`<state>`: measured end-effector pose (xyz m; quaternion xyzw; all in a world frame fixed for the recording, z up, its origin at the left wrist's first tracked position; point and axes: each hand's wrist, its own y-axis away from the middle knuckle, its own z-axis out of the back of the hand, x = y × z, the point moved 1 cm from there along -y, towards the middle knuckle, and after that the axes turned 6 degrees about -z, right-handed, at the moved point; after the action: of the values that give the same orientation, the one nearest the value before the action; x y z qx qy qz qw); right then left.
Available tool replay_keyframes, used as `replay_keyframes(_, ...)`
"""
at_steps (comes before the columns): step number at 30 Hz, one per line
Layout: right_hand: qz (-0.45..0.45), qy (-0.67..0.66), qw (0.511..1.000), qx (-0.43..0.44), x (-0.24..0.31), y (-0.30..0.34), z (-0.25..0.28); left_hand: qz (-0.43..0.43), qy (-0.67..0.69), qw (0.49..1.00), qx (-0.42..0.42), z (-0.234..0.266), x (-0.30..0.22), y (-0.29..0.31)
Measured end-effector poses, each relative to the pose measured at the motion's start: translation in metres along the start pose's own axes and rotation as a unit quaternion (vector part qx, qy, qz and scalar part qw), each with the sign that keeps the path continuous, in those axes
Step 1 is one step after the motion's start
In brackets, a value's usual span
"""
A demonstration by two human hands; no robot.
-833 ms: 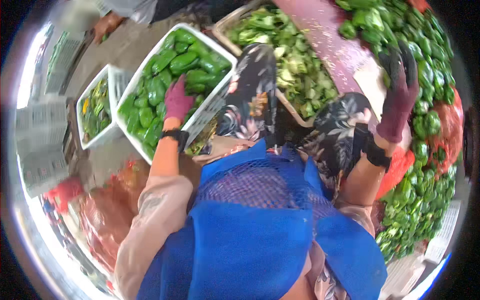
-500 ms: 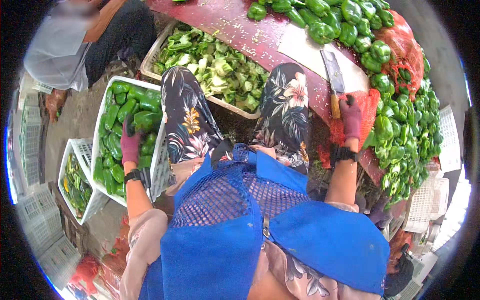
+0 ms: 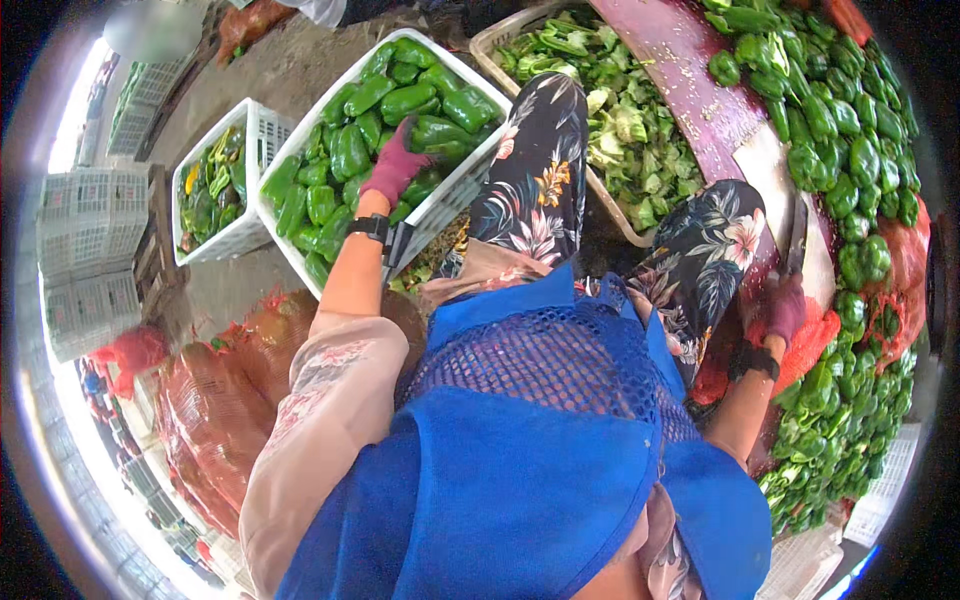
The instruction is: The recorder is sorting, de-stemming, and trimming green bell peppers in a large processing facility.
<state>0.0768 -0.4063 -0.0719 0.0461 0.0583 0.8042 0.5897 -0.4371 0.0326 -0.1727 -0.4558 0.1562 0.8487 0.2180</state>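
My left hand (image 3: 397, 172), in a purple glove with dark fingertips, reaches into a white plastic crate (image 3: 455, 203) full of green bell peppers (image 3: 350, 152). Its thumb and fingers are spread apart against the peppers on top; part of the fingers is hidden. Over on the right, my gloved right hand (image 3: 785, 308) is closed round the handle of a broad-bladed kitchen knife (image 3: 797, 235). The blade points away from me over a pale cutting board (image 3: 765, 165). Red mesh netting (image 3: 815, 345) lies under and beside that hand.
A tray (image 3: 622, 212) of cut green pepper pieces stands beyond my knees. Peppers (image 3: 850, 130) are heaped along the right of the reddish table (image 3: 690, 75). A smaller white crate (image 3: 263, 140) stands left, with filled mesh sacks (image 3: 215, 420) nearer me.
My view has turned left, so the crate and table sit further right. My left hand stays among the peppers. The knife in my right hand now appears edge-on.
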Motion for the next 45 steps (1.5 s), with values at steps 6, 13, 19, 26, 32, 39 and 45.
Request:
replay_keyframes(6, -0.035, -0.341, 0.939, -0.038, 0.000, -0.028, -0.001, -0.021, -0.074, 0.997, -0.016, -0.008, -0.031, 0.024)
replay_keyframes(13, 0.056, -0.538, 0.817, -0.199, 0.018, 0.005, 0.021, 0.002, -0.412, 0.904, -0.116, -0.029, -0.040, 0.047)
replay_keyframes(19, 0.161, -0.475, 0.835, -0.227, 0.014, 0.024, 0.027, 0.092, -0.410, 0.900, -0.117, -0.037, -0.048, 0.052)
replay_keyframes(26, 0.041, -0.633, 0.757, -0.157, 0.046, 0.065, 0.038, 0.068, -0.372, 0.917, -0.130, -0.053, -0.029, 0.053)
replay_keyframes(32, 0.054, -0.589, 0.793, -0.148, 0.078, 0.082, 0.055, 0.116, -0.180, 0.970, -0.112, -0.006, -0.018, 0.040)
replay_keyframes(39, 0.117, -0.574, 0.795, -0.160, 0.087, 0.088, 0.065, -0.001, 0.616, 0.787, -0.025, 0.019, -0.112, -0.008)
replay_keyframes(45, 0.219, -0.580, 0.784, -0.031, 0.143, 0.109, 0.103, -0.170, 0.634, 0.737, 0.164, -0.042, -0.263, -0.048)
